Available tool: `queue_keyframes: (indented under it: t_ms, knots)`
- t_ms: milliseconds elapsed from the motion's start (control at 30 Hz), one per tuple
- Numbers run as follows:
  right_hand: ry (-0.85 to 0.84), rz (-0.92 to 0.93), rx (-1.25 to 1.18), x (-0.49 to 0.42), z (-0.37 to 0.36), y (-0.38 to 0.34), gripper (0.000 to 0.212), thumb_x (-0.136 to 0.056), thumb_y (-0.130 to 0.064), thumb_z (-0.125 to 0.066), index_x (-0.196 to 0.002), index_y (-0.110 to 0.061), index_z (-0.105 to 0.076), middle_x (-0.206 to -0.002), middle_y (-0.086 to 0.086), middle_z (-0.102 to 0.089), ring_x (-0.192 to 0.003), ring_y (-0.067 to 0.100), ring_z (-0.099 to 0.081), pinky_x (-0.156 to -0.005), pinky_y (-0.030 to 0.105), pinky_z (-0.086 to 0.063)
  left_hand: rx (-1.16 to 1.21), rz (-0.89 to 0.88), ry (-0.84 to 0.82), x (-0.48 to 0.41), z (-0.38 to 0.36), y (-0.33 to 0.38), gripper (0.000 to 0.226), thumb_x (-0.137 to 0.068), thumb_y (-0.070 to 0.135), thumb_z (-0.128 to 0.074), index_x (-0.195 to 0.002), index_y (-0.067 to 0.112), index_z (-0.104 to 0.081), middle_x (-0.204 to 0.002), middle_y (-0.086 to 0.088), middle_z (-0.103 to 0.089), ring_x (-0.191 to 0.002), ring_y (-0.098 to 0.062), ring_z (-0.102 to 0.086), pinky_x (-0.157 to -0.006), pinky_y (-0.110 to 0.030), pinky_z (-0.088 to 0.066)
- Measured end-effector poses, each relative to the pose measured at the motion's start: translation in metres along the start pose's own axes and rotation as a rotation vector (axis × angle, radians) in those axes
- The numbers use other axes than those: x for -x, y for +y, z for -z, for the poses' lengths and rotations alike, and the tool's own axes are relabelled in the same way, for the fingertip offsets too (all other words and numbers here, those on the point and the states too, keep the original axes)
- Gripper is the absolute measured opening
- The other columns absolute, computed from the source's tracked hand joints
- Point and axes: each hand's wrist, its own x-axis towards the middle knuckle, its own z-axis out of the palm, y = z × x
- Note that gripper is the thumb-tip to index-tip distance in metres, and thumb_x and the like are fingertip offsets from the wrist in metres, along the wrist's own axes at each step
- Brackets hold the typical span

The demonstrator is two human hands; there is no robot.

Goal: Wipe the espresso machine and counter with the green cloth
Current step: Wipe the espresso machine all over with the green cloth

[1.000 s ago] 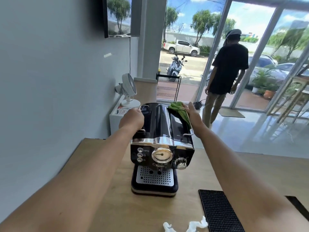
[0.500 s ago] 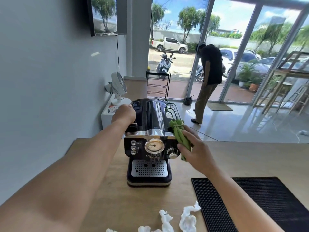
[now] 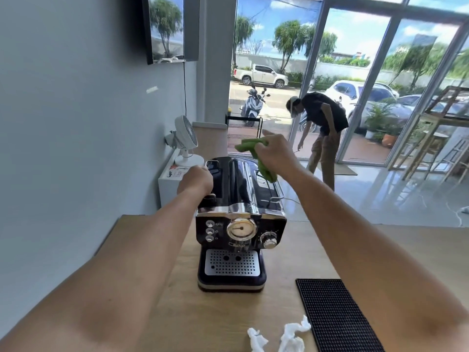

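Green cloth [image 3: 256, 158] bunched in right hand [image 3: 275, 154] above espresso machine [image 3: 241, 199] at twelve o'clock, left hand [image 3: 195, 181] gripping its side; counter [image 3: 220, 316] seemingly unwiped.

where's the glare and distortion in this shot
Head view: daylight through the glass doors throws bright glare on the tiled floor and streaks on the espresso machine top; wide-angle distortion bows the door frames and stretches both forearms; the right hand with the green cloth is slightly motion-blurred.
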Motion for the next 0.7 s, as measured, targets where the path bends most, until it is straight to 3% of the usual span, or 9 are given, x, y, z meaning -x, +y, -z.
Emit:
queue_keyframes:
  t_ms: [33,67,100,133,167,200,267,433,700]
  knots:
    - [-0.117,-0.012,0.070,-0.011,-0.015,0.005,0.035,-0.095,-0.011,-0.047,-0.125,0.005,-0.057,-0.147,0.007,-0.049,-0.064,0.010,-0.057,-0.068,0.031,-0.051,0.004,0.004,0.001,0.000,0.000,0.000,0.036,-0.098,0.019,-0.031,-0.117,0.006,-0.059,-0.123,-0.020,-0.061,-0.115,-0.036,-0.057,-0.096,-0.039,-0.043]
    - [-0.239,-0.009,0.151,-0.017,-0.029,0.010,0.038,-0.098,-0.017,-0.045,-0.129,0.002,-0.055,-0.154,0.009,-0.039,-0.085,0.017,-0.064,-0.079,0.035,-0.052,0.005,0.008,0.001,0.000,0.000,0.001,0.036,-0.098,0.018,-0.031,-0.118,0.006,-0.058,-0.124,-0.020,-0.061,-0.116,-0.036,-0.056,-0.097,-0.039,-0.043]
    - [-0.348,0.002,0.248,-0.019,-0.042,0.016,0.046,-0.099,-0.028,-0.043,-0.137,-0.004,-0.050,-0.159,0.009,-0.029,-0.118,0.023,-0.056,-0.098,0.042,-0.045,0.006,0.010,0.001,0.000,0.000,0.001,0.035,-0.098,0.018,-0.031,-0.119,0.006,-0.057,-0.125,-0.020,-0.060,-0.117,-0.036,-0.055,-0.097,-0.039,-0.043]
    - [-0.417,0.007,0.343,-0.019,-0.052,0.021,0.059,-0.099,-0.044,-0.039,-0.148,-0.012,-0.039,-0.163,0.007,-0.019,-0.142,0.026,-0.033,-0.115,0.047,-0.029,0.005,0.009,0.000,0.000,-0.001,0.001,0.035,-0.098,0.018,-0.031,-0.119,0.006,-0.057,-0.126,-0.020,-0.060,-0.117,-0.036,-0.055,-0.098,-0.039,-0.042]
    - [-0.444,-0.014,0.400,-0.015,-0.060,0.022,0.072,-0.096,-0.058,-0.034,-0.156,-0.018,-0.023,-0.166,0.005,-0.009,-0.151,0.024,-0.011,-0.121,0.048,-0.012,0.004,0.004,0.004,-0.001,-0.001,0.000,0.035,-0.099,0.019,-0.031,-0.119,0.007,-0.057,-0.126,-0.019,-0.060,-0.117,-0.036,-0.055,-0.098,-0.039,-0.042]
    - [-0.454,-0.052,0.414,-0.010,-0.063,0.022,0.081,-0.094,-0.067,-0.028,-0.158,-0.021,-0.009,-0.166,0.005,0.001,-0.153,0.022,0.003,-0.122,0.047,-0.002,0.006,0.000,0.006,-0.001,-0.002,0.000,0.035,-0.099,0.020,-0.031,-0.118,0.009,-0.058,-0.125,-0.019,-0.060,-0.116,-0.035,-0.055,-0.098,-0.039,-0.042]
    - [-0.492,-0.104,0.424,0.008,-0.060,0.016,0.088,-0.092,-0.074,-0.015,-0.157,-0.018,0.004,-0.165,0.009,0.010,-0.151,0.024,0.012,-0.123,0.046,0.003,0.009,-0.004,0.011,-0.004,-0.003,-0.002,0.035,-0.099,0.022,-0.030,-0.118,0.011,-0.058,-0.125,-0.017,-0.061,-0.115,-0.034,-0.056,-0.097,-0.039,-0.043]
    - [-0.516,-0.021,0.710,0.100,-0.042,-0.013,0.104,-0.080,-0.083,0.002,-0.155,-0.012,0.008,-0.161,0.023,0.006,-0.151,0.037,0.002,-0.123,0.048,-0.001,-0.025,-0.024,0.011,-0.010,-0.007,-0.004,0.037,-0.100,0.022,-0.030,-0.118,0.011,-0.060,-0.128,-0.016,-0.060,-0.118,-0.034,-0.055,-0.097,-0.037,-0.041]
    - [-0.475,-0.089,0.466,0.015,-0.058,0.007,0.084,-0.094,-0.072,-0.014,-0.158,-0.019,0.001,-0.165,0.014,0.006,-0.152,0.027,0.009,-0.121,0.043,0.001,-0.029,-0.009,-0.005,-0.011,-0.006,-0.004,0.038,-0.099,0.024,-0.031,-0.118,0.012,-0.061,-0.130,-0.016,-0.059,-0.119,-0.034,-0.055,-0.099,-0.038,-0.040]
